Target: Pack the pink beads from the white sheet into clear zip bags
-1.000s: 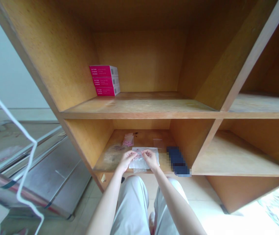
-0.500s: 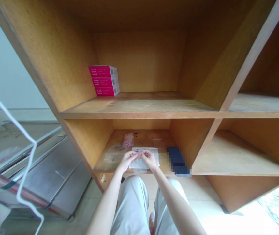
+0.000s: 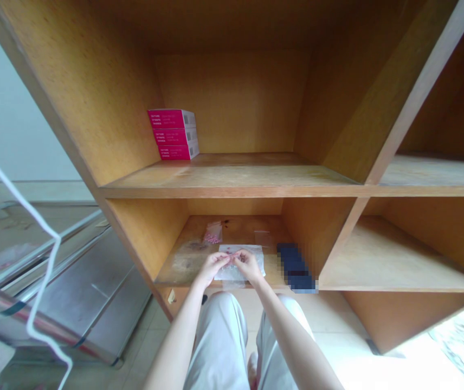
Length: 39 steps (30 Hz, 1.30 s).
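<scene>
My left hand point(image 3: 211, 267) and my right hand point(image 3: 249, 265) meet over a small clear plastic bag point(image 3: 238, 269) lying on the lower shelf point(image 3: 183, 265) of a wooden cabinet. The fingertips of both hands pinch the bag's top edge, where something pink shows between them. A second small bag with pink contents point(image 3: 213, 234) lies farther back on the same shelf, apart from my hands. Another clear bag point(image 3: 263, 236) lies behind the right hand.
Three pink boxes point(image 3: 174, 134) are stacked at the back left of the upper shelf point(image 3: 236, 176). A dark blurred object point(image 3: 296, 266) lies at the right of the lower shelf. Metal panels point(image 3: 65, 281) and a white wire point(image 3: 32, 216) are to the left.
My two hands have drawn closer together at the top of the bag; their fingertips now nearly touch. Nothing else has moved.
</scene>
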{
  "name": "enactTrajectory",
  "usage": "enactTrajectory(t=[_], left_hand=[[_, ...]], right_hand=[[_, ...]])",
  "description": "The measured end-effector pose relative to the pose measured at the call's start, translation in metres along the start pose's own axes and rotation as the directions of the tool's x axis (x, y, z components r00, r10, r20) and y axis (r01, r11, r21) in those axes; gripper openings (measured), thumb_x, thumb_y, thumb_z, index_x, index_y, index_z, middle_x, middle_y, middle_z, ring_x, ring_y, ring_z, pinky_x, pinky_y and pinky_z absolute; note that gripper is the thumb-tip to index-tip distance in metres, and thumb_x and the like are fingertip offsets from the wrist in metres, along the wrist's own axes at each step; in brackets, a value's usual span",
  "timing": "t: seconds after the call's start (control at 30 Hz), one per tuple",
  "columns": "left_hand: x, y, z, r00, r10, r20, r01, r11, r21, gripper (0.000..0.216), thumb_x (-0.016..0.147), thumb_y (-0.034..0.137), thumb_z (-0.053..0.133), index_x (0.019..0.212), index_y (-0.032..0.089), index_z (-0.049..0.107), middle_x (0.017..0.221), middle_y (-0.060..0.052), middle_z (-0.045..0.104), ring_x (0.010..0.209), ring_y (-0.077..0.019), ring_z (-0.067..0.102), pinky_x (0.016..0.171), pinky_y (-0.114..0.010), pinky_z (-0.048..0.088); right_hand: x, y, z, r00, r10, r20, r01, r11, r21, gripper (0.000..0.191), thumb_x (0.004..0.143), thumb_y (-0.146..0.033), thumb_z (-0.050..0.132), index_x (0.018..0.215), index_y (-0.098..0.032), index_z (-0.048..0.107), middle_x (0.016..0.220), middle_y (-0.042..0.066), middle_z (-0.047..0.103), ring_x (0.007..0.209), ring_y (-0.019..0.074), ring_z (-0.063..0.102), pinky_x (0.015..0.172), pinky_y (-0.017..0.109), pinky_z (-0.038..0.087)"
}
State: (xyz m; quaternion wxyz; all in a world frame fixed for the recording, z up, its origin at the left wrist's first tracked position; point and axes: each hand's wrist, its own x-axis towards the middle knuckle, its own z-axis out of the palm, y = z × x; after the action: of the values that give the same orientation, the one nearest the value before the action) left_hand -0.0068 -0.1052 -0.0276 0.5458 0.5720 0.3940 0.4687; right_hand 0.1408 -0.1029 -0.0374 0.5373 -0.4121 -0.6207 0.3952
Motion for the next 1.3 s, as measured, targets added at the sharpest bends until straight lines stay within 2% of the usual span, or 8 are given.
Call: enactTrajectory(t=[0.37, 0.6, 0.87, 1.1, 1.3], left_hand=[[0.0, -0.001, 0.0, 1.0, -0.005, -0.017, 0.005, 1.0, 0.007, 0.025, 0.067, 0.035, 0.064, 0.077, 0.012, 0.065, 0.073, -0.005, 0.066, 0.069, -0.0147, 0.059, 0.069, -0.025, 0.043], [0.0, 0.004, 0.001, 0.998, -0.053, -0.04, 0.049, 0.995, -0.091, 0.029, 0.065, 0.036, 0.066, 0.083, 0.012, 0.066, 0.079, -0.007, 0.067, 0.073, -0.0157, 0.061, 0.073, -0.027, 0.045], [0.002, 0.004, 0.001, 0.99, -0.107, -0.086, 0.086, 0.971, -0.223, 0.029, 0.063, 0.032, 0.069, 0.082, 0.01, 0.065, 0.078, -0.007, 0.068, 0.069, -0.0155, 0.063, 0.072, -0.029, 0.048], [0.0, 0.005, 0.001, 0.988, -0.122, -0.097, 0.097, 0.969, -0.226, 0.03, 0.063, 0.032, 0.069, 0.083, 0.009, 0.066, 0.08, -0.01, 0.069, 0.072, -0.0175, 0.063, 0.072, -0.03, 0.048], [0.0, 0.008, 0.002, 0.994, -0.106, -0.015, 0.1, 0.969, -0.226, 0.037, 0.07, 0.037, 0.062, 0.094, 0.008, 0.063, 0.091, -0.013, 0.067, 0.081, -0.0208, 0.063, 0.078, -0.034, 0.046]], right_hand=[[0.0, 0.003, 0.0, 1.0, 0.021, 0.015, -0.021, 1.0, 0.015, 0.016, 0.071, -0.031, 0.054, 0.072, -0.016, 0.061, 0.067, 0.004, 0.065, 0.064, 0.0173, 0.06, 0.062, 0.027, 0.046], [0.001, -0.004, 0.0, 0.999, 0.033, 0.007, -0.033, 0.992, 0.118, 0.023, 0.072, -0.039, 0.055, 0.071, -0.017, 0.061, 0.067, 0.005, 0.066, 0.063, 0.0171, 0.06, 0.061, 0.027, 0.046], [0.001, -0.002, -0.003, 0.998, 0.042, -0.051, -0.036, 0.994, 0.107, 0.029, 0.072, -0.044, 0.053, 0.063, -0.017, 0.059, 0.058, 0.001, 0.059, 0.054, 0.0124, 0.052, 0.052, 0.022, 0.04], [0.001, -0.004, -0.003, 0.996, 0.066, -0.067, -0.059, 0.993, 0.103, 0.034, 0.072, -0.048, 0.053, 0.059, -0.017, 0.058, 0.054, 0.0, 0.055, 0.051, 0.0119, 0.048, 0.049, 0.021, 0.037], [0.0, -0.007, -0.005, 0.995, 0.087, -0.051, -0.079, 0.988, 0.133, 0.04, 0.074, -0.051, 0.048, 0.067, -0.016, 0.064, 0.049, -0.002, 0.052, 0.043, 0.0105, 0.043, 0.044, 0.022, 0.032]])
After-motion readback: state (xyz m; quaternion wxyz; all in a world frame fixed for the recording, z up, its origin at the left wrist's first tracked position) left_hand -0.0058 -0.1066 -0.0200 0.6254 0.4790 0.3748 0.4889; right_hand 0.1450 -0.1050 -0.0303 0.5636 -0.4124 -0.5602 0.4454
